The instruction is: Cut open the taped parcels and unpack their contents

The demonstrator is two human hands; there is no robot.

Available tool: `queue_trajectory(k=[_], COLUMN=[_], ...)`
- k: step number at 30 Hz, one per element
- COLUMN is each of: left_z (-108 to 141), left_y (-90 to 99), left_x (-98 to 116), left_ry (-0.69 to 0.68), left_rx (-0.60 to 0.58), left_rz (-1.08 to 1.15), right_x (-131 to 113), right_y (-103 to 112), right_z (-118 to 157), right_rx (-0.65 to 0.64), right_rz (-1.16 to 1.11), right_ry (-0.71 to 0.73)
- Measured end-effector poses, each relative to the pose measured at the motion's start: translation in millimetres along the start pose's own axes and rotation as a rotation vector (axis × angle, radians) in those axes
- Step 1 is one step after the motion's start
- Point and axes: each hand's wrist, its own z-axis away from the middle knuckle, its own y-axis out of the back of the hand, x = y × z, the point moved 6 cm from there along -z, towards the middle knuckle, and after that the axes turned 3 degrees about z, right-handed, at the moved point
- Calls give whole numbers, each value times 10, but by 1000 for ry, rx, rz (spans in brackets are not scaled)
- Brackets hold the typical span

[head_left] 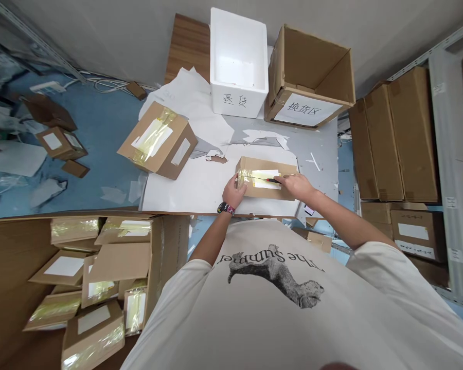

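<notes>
A taped cardboard box (268, 193) with a white label lies on the white-covered table in front of me. My left hand (234, 192) grips its left end, thumb on top near the yellowish tape (245, 174). Closed around a slim tool with a red-and-black handle (270, 180), my right hand (295, 186) rests over the right part of the box. The tool looks like a screwdriver; its thin shaft points left across the label toward the tape. Whether the tip touches the tape is too small to tell.
A larger taped box (146, 136) sits at the table's left. Behind stand a white foam bin (237, 100) and an open carton (312, 105) with handwritten labels. Several parcels fill a big carton (170, 246) at lower left. Tall cartons (397, 139) stand on the right shelf.
</notes>
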Motion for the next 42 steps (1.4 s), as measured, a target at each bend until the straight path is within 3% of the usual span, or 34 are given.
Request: queue_trajectory(k=[4, 14, 28, 35, 39, 42], left_z=[-12, -31, -74, -131, -128, -105], left_y=[11, 50, 133, 138, 129, 101], left_x=[-27, -44, -50, 21, 83, 115], left_ry=[12, 9, 53, 49, 20, -17], left_rx=[20, 95, 169, 164, 167, 151], left_rz=[-23, -64, -113, -147, -153, -158], right_x=[193, 1028, 1294, 1172, 1158, 1365], right_y=[-31, -506, -882, -809, -759, -874], right_z=[166, 717, 742, 696, 894, 1159], right_rx=[-33, -58, 54, 62, 68, 74], right_rz=[17, -18, -71, -93, -76, -104], right_ry=[-61, -186, -78, -102, -150, -258])
